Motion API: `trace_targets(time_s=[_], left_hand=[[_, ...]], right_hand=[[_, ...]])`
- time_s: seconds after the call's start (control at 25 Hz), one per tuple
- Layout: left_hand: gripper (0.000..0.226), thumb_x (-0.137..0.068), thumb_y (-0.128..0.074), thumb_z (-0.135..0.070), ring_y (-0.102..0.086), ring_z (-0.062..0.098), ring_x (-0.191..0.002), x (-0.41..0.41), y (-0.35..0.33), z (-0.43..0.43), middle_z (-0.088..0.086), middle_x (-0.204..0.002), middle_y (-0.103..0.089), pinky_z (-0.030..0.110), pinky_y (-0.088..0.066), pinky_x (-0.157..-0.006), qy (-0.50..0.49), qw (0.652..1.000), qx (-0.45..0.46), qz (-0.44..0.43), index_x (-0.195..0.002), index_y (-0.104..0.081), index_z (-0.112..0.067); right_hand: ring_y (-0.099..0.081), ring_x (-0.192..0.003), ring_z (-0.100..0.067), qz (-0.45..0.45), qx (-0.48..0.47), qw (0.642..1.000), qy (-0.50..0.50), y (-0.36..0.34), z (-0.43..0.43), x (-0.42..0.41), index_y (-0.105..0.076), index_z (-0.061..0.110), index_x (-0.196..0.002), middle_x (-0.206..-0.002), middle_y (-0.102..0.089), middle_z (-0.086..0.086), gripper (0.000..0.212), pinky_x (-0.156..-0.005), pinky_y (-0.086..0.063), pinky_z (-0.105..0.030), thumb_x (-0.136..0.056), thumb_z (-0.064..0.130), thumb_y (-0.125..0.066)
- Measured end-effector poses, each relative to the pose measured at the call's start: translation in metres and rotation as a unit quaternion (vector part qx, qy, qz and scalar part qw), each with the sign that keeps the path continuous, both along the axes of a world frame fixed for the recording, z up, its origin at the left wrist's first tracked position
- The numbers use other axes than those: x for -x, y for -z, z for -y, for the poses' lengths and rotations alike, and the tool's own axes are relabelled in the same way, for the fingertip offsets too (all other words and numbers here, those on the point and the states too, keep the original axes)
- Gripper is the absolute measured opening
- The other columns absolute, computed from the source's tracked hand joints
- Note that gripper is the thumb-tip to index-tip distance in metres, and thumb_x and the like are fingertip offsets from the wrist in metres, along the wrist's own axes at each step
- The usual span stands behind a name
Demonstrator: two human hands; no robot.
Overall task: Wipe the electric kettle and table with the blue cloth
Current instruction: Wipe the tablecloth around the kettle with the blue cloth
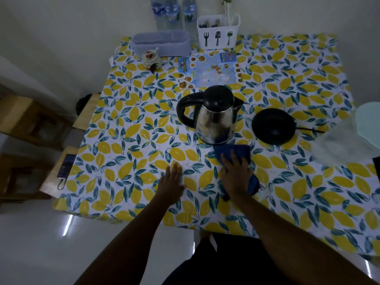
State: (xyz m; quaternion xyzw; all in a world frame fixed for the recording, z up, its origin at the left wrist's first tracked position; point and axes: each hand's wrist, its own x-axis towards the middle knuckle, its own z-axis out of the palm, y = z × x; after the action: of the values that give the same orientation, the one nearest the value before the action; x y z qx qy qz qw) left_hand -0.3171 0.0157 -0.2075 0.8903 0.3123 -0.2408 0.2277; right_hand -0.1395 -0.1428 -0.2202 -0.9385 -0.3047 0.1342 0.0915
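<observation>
- Your right hand (236, 173) lies flat on the blue cloth (232, 153), fingers spread and pressing it onto the table (123, 157); nothing is pinched.
- The blue cloth is dark blue and bunched, its far edge touching the base of the electric kettle (213, 118), its near end sticking out under your wrist.
- Your left hand (171, 182) rests open on the lemon-print tablecloth, fingers together, just left of the cloth and holding nothing.
- The electric kettle stands upright mid-table: shiny steel body, black lid, black handle on the left, spout to the right.
- Its round black power base (273, 125) sits apart on the right, cord trailing right.
- Beyond the kettle lies a blue menu sheet (209, 70) with food pictures; its writing is too small to read.
- A white cutlery holder (218, 31) at the far edge shows fork, spatula and spoon icons.
- 3 water bottles (172, 13) stand by the wall; their labels are unreadable.
</observation>
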Motion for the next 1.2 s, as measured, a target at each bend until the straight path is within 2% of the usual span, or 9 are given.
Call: trace_targets(time_s=[0.12,0.2,0.32,0.4,0.52,0.6,0.88,1.04,1.2], left_hand=[[0.076,-0.098,-0.041,-0.042,0.019,0.032,-0.145,0.000,0.002,0.001,0.007,-0.160,0.018,0.055,-0.008,-0.120,-0.001,1.000,-0.008,0.005,-0.150,0.009,-0.017],[0.077,-0.098,-0.042,-0.042,0.019,0.031,-0.145,0.000,0.002,0.000,0.006,-0.160,0.018,0.054,-0.008,-0.119,-0.005,1.000,-0.007,0.004,-0.150,0.009,-0.017],[0.077,-0.098,-0.042,-0.042,0.020,0.029,-0.145,0.000,-0.001,0.001,0.004,-0.159,0.020,0.052,-0.006,-0.119,-0.011,1.000,0.001,-0.002,-0.150,0.010,-0.018],[0.076,-0.099,-0.042,-0.041,0.019,0.030,-0.145,-0.003,-0.005,0.001,0.004,-0.160,0.019,0.053,-0.007,-0.119,-0.011,1.000,0.003,-0.007,-0.150,0.009,-0.018],[0.072,-0.099,-0.042,-0.037,0.013,0.033,-0.147,-0.004,-0.008,0.009,0.007,-0.161,0.014,0.053,-0.012,-0.118,-0.007,1.000,-0.022,0.006,-0.151,0.003,-0.015],[0.067,-0.099,-0.040,-0.035,0.008,0.033,-0.148,-0.007,-0.008,0.026,0.007,-0.162,0.006,0.053,-0.013,-0.119,0.036,0.997,-0.049,0.038,-0.151,-0.003,-0.013],[0.062,-0.101,-0.037,-0.035,0.009,0.026,-0.149,-0.067,-0.001,0.117,0.001,-0.162,0.003,0.049,-0.008,-0.121,0.149,0.981,0.025,0.120,-0.152,-0.005,-0.019],[0.064,-0.101,-0.034,-0.041,0.013,0.026,-0.148,-0.092,-0.005,0.159,0.001,-0.162,0.009,0.049,-0.004,-0.121,0.188,0.976,0.000,0.112,-0.152,0.000,-0.020],[0.071,-0.099,-0.039,-0.044,0.016,0.024,-0.147,-0.103,-0.004,0.175,-0.001,-0.161,0.014,0.051,-0.007,-0.120,0.178,0.980,-0.015,0.085,-0.151,0.005,-0.024]], right_hand=[[-0.037,-0.133,-0.041,0.004,0.026,0.982,-0.185,0.006,-0.002,0.061,-0.039,0.037,-0.140,-0.154,-0.036,-0.002,0.057,-0.093,-0.039,-0.064,-0.086,0.032,-0.057],[-0.025,-0.140,-0.040,-0.001,0.009,0.983,-0.184,0.008,-0.031,0.055,-0.030,0.038,-0.145,-0.159,-0.023,-0.001,0.060,-0.099,-0.032,-0.066,-0.090,0.031,-0.055],[-0.009,-0.145,-0.036,-0.036,0.049,0.978,-0.199,0.001,-0.061,0.033,-0.019,0.039,-0.148,-0.163,-0.006,0.002,0.060,-0.105,-0.024,-0.063,-0.095,0.033,-0.046],[-0.021,-0.141,-0.036,-0.030,0.048,0.978,-0.200,-0.002,-0.052,0.030,-0.028,0.038,-0.146,-0.161,-0.017,0.003,0.060,-0.100,-0.033,-0.061,-0.092,0.032,-0.053],[-0.050,-0.122,-0.034,-0.010,0.050,0.981,-0.185,-0.003,-0.002,0.034,-0.053,0.036,-0.132,-0.147,-0.047,0.002,0.059,-0.082,-0.049,-0.057,-0.077,0.028,-0.073],[-0.052,-0.120,-0.035,-0.009,0.073,0.987,-0.141,0.000,0.041,0.029,-0.056,0.034,-0.129,-0.144,-0.051,0.001,0.056,-0.080,-0.051,-0.058,-0.077,0.027,-0.075],[-0.028,-0.139,-0.035,0.012,0.057,0.995,0.085,-0.003,0.171,-0.026,-0.038,0.033,-0.143,-0.158,-0.028,0.001,0.052,-0.099,-0.036,-0.062,-0.093,0.028,-0.052],[-0.015,-0.147,-0.033,0.043,0.058,0.997,0.039,0.005,0.205,-0.037,-0.020,0.031,-0.150,-0.160,-0.018,-0.005,0.068,-0.108,-0.020,-0.062,-0.091,0.059,-0.038],[-0.007,-0.148,-0.030,0.025,0.037,0.998,0.040,0.010,0.203,-0.037,-0.013,0.032,-0.151,-0.161,-0.014,-0.005,0.069,-0.111,-0.017,-0.061,-0.091,0.066,-0.019]])
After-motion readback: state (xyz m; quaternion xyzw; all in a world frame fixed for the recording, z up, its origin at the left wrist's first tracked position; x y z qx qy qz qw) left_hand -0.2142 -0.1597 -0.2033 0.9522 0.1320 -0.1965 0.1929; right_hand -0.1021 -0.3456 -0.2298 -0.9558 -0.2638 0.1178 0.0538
